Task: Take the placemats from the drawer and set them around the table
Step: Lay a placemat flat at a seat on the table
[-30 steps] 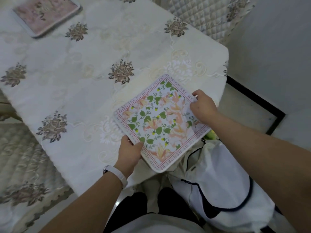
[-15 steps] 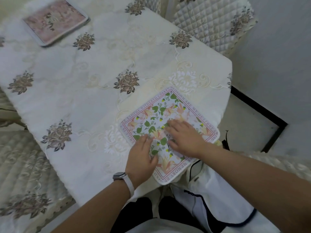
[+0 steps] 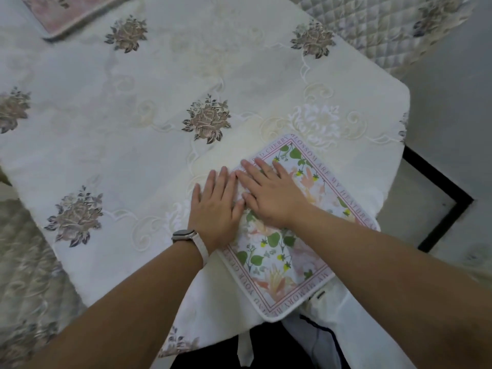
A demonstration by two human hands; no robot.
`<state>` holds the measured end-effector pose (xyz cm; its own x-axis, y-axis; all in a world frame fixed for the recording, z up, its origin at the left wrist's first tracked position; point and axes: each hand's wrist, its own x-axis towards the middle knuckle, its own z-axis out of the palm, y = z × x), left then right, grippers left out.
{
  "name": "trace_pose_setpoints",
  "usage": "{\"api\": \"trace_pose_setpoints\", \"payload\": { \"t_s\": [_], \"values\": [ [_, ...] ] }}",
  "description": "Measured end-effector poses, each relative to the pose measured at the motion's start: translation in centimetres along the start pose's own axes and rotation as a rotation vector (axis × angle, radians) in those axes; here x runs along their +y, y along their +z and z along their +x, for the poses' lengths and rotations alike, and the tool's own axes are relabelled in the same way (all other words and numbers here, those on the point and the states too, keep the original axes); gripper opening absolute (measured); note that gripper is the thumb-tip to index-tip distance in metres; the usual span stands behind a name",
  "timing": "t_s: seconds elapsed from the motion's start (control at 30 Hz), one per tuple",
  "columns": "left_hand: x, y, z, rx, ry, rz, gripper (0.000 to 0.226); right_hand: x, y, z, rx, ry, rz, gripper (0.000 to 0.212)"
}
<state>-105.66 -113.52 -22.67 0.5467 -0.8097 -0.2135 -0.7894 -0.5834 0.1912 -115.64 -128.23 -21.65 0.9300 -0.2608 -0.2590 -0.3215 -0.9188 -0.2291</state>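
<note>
A square floral placemat (image 3: pixel 282 251) with a red lettered border lies flat near the table's front right corner, one corner hanging past the edge. My right hand (image 3: pixel 271 193) presses flat on its upper left part, fingers straight. My left hand (image 3: pixel 217 206) lies flat beside it, over the mat's left edge and partly on the tablecloth, with a watch on the wrist. A second, pink placemat (image 3: pixel 66 12) sits at the far left of the table, cut off by the frame.
The table (image 3: pixel 133 115) wears a cream embroidered cloth with brown rose motifs. A quilted chair (image 3: pixel 386 25) stands at the far right corner, another quilted seat (image 3: pixel 24 275) at the near left. Grey floor with a black line lies to the right.
A second ago both hands held the floral placemat by its edges. They set it down and now press flat on it, having slid up and left across its surface.
</note>
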Motion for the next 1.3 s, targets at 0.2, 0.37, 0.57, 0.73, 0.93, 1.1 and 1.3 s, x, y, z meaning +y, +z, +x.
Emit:
{"api": "trace_pose_setpoints", "payload": {
  "t_s": [0.2, 0.37, 0.57, 0.73, 0.93, 1.1, 1.3],
  "values": [
    [-1.1, -0.6, 1.8, 0.024, -0.090, 0.015, 0.070, 1.9, -0.4, 1.8, 0.002, 0.035, -0.022, 0.064],
    [-2.0, -0.9, 1.3, 0.027, -0.170, -0.022, 0.070, 5.5, -0.7, 0.4, 0.048, 0.214, 0.022, 0.067],
    [-1.9, -0.4, -2.0, 0.059, -0.304, -0.110, 0.076, 7.5, -0.4, -4.5, 0.075, 0.320, 0.061, 0.065],
    [-0.2, 0.0, -4.7, 0.057, -0.331, -0.128, 0.077, 6.9, 0.5, -8.7, 0.102, 0.386, 0.104, 0.065],
    [7.6, 1.9, -10.3, 0.078, 0.109, -0.139, 0.068, 2.9, 1.2, -12.5, 0.124, 0.181, 0.130, 0.065],
    [11.3, 4.3, -12.1, -0.022, 0.159, -0.095, 0.091, 1.3, 3.6, -14.1, 0.078, 0.108, 0.036, 0.057],
    [11.4, 4.4, -11.6, -0.010, 0.131, -0.028, 0.106, 2.4, 3.6, -14.2, 0.084, 0.101, -0.012, 0.060]
  ]
}}
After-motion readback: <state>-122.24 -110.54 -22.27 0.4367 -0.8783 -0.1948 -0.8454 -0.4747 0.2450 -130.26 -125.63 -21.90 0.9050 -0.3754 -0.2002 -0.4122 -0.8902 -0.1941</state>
